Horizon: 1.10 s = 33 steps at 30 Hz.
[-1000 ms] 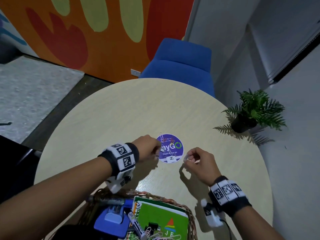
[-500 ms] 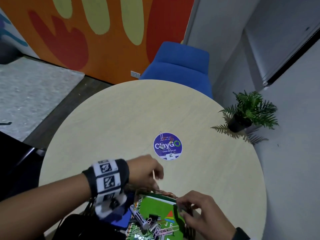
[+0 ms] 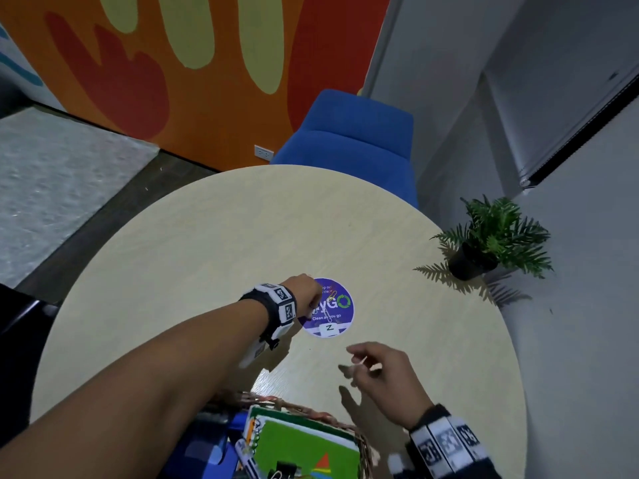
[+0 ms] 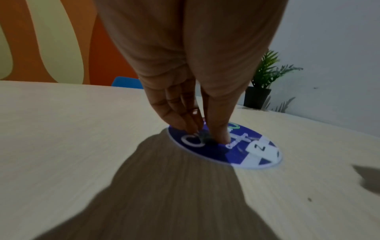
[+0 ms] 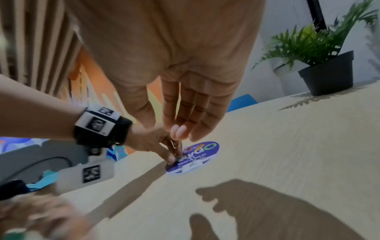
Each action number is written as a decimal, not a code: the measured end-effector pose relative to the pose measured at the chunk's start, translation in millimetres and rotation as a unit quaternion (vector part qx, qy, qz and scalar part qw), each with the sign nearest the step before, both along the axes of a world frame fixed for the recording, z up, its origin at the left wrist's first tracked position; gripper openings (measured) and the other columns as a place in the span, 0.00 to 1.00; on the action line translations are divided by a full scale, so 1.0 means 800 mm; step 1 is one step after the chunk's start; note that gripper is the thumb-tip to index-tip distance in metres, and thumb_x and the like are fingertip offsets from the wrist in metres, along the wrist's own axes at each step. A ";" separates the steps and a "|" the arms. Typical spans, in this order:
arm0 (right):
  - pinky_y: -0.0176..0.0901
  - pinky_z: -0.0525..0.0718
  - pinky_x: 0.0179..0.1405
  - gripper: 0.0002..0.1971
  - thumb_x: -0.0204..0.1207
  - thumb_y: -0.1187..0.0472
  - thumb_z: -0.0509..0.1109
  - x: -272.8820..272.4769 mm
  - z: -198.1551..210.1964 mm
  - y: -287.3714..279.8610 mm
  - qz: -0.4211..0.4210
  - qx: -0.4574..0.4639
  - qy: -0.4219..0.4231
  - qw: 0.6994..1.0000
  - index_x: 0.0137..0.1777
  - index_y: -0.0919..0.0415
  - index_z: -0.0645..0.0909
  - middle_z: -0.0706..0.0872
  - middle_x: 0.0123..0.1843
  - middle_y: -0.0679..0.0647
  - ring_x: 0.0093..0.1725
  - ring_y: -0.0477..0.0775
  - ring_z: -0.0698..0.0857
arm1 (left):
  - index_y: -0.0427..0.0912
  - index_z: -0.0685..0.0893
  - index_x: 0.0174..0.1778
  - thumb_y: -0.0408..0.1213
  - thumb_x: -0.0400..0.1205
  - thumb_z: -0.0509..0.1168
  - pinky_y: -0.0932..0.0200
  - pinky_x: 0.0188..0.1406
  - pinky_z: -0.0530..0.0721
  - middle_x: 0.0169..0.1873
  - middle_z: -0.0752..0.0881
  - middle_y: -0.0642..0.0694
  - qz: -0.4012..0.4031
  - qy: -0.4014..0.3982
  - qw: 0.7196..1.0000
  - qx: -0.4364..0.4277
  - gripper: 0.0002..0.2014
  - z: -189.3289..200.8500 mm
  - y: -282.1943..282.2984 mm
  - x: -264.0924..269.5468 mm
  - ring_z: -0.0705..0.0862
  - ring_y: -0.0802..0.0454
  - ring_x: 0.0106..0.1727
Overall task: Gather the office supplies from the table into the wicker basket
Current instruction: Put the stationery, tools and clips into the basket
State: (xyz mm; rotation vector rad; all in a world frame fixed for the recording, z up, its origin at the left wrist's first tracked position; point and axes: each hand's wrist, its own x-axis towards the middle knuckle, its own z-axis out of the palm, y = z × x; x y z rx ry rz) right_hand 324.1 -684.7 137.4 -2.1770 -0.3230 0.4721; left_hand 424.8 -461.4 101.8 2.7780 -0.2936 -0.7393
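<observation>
Here, the left hand [image 3: 304, 293] pinches a small dark clip [image 4: 205, 138] on the round purple sticker [image 3: 337, 314]; the right hand [image 3: 383, 375] hovers above the worktop [image 3: 207, 254], grip loosely released, empty.

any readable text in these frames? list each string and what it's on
"yGO": round purple sticker on the table; its first letters are hidden by the left hand.
"Clean as you go": same sticker, below the logo.
"Z": white tag at the sticker's near edge.
Small lines at the sticker's top: too blurred.
Green notebook in the wicker basket: lettering cut off, unreadable.
Wristband markers: patterns only, no words.
</observation>
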 end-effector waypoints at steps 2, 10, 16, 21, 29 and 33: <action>0.57 0.89 0.47 0.08 0.67 0.56 0.68 0.027 -0.017 0.011 -0.022 -0.020 0.014 0.999 0.43 0.41 0.83 0.90 0.40 0.55 0.37 0.58 0.89 | 0.37 0.86 0.53 0.33 0.75 0.72 0.50 0.56 0.83 0.55 0.87 0.37 -0.004 0.008 1.000 0.006 0.11 -0.009 -0.003 -0.001 0.85 0.38 0.56; 0.45 0.85 0.54 0.10 0.72 0.66 0.68 0.121 -0.054 0.074 -0.059 -0.160 -0.013 0.985 0.50 0.59 0.87 0.91 0.49 0.59 0.49 0.61 0.88 | 0.38 0.87 0.49 0.29 0.77 0.65 0.54 0.55 0.81 0.53 0.88 0.40 0.023 0.006 1.000 -0.019 0.08 -0.008 0.019 -0.013 0.85 0.41 0.54; 0.47 0.87 0.45 0.06 0.72 0.58 0.73 0.166 -0.052 0.106 -0.123 -0.189 -0.001 0.974 0.44 0.60 0.87 0.91 0.45 0.58 0.45 0.62 0.88 | 0.43 0.86 0.50 0.39 0.77 0.67 0.56 0.51 0.80 0.50 0.85 0.45 0.057 -0.035 0.995 -0.072 0.09 0.023 0.048 -0.049 0.83 0.45 0.50; 0.43 0.79 0.36 0.13 0.70 0.58 0.73 0.181 -0.066 0.121 -0.146 -0.223 0.031 0.963 0.30 0.66 0.77 0.87 0.39 0.65 0.33 0.62 0.81 | 0.43 0.84 0.60 0.40 0.81 0.62 0.52 0.58 0.81 0.57 0.83 0.43 0.033 -0.055 0.995 -0.079 0.13 0.047 0.069 -0.075 0.83 0.44 0.56; 0.43 0.75 0.31 0.13 0.71 0.64 0.67 0.180 -0.066 0.127 -0.153 -0.211 0.043 0.965 0.26 0.64 0.75 0.79 0.25 0.58 0.24 0.58 0.74 | 0.43 0.84 0.60 0.38 0.84 0.60 0.55 0.56 0.80 0.57 0.81 0.43 -0.029 -0.096 0.986 -0.131 0.12 0.102 0.059 -0.105 0.83 0.45 0.55; 0.41 0.81 0.36 0.12 0.71 0.67 0.71 0.176 -0.041 0.104 -0.143 -0.131 0.019 0.981 0.26 0.61 0.79 0.83 0.29 0.57 0.30 0.56 0.81 | 0.43 0.83 0.60 0.37 0.84 0.59 0.52 0.60 0.80 0.58 0.83 0.44 -0.113 -0.083 0.976 -0.168 0.12 0.118 0.030 -0.148 0.82 0.45 0.57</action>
